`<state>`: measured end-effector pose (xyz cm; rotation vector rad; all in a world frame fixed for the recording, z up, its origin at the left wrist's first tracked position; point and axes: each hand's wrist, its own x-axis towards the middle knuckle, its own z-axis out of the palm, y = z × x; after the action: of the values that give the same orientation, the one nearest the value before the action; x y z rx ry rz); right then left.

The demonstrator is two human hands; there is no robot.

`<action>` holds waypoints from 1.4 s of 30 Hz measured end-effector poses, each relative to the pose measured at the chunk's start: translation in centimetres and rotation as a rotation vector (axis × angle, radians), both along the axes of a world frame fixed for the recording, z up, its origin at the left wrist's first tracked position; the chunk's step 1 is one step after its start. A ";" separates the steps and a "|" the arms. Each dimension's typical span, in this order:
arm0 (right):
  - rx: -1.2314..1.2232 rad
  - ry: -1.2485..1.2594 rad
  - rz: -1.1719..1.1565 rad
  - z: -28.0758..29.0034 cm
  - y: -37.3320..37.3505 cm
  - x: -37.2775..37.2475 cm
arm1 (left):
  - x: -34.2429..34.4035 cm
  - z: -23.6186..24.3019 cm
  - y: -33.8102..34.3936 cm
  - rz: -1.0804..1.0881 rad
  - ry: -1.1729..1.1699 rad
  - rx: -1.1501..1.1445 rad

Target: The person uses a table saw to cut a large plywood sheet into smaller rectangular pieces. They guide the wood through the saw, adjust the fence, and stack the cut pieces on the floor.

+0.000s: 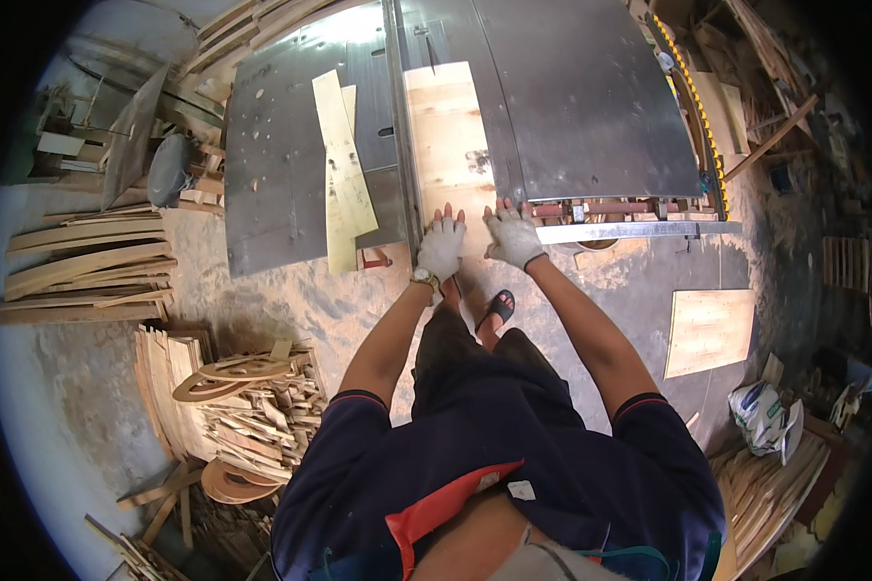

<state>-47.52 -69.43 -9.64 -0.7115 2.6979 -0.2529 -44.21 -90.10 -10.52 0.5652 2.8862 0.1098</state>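
Note:
A pale wooden board lies lengthwise on the dark metal machine table, against a long straight metal bar along its left side. My left hand, in a fingerless light glove, rests with fingers spread on the near end of the board, beside the bar. My right hand, gloved the same way, has its fingers spread at the board's near right corner. A thin dark metal piece stands just beyond the board's far end. Two narrow plywood strips lie crossed on the table left of the bar.
A silver rail runs along the table's near right edge, a yellow roller strip along its side. Curved planks and offcuts are piled at left. A square panel and white sack lie at right.

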 end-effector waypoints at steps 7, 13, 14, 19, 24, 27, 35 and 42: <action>0.035 -0.034 -0.036 -0.3 -0.8 -3.0 | -0.8 2.6 -3.0 0.109 0.124 -0.190; 0.054 -0.074 -0.043 0.3 -1.1 -4.5 | -2.6 0.4 -4.4 -0.020 0.179 -0.295; 0.056 -0.075 -0.047 0.4 -1.2 -4.9 | -2.9 0.0 -4.5 -0.022 0.175 -0.326; 0.072 -0.088 -0.048 0.4 -1.7 -6.8 | -4.9 -0.2 -4.7 -0.017 0.099 -0.371; -0.014 -0.106 0.035 -0.5 0.0 -9.2 | -6.3 0.3 -4.6 0.007 0.068 -0.431; -0.082 -0.108 0.108 -1.5 1.5 -10.3 | -6.5 0.2 -4.7 0.021 0.089 -0.397; -0.047 -0.122 0.099 -2.1 1.0 -13.3 | -9.8 -0.3 -5.3 0.041 0.063 -0.390; 0.009 -0.144 0.085 -1.1 -0.1 -17.0 | -13.8 -0.5 -5.8 0.046 0.056 -0.411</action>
<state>-64.47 -69.49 -10.70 -0.7722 2.5246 -0.2603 -58.05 -95.93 -11.05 0.4278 2.8522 -0.4880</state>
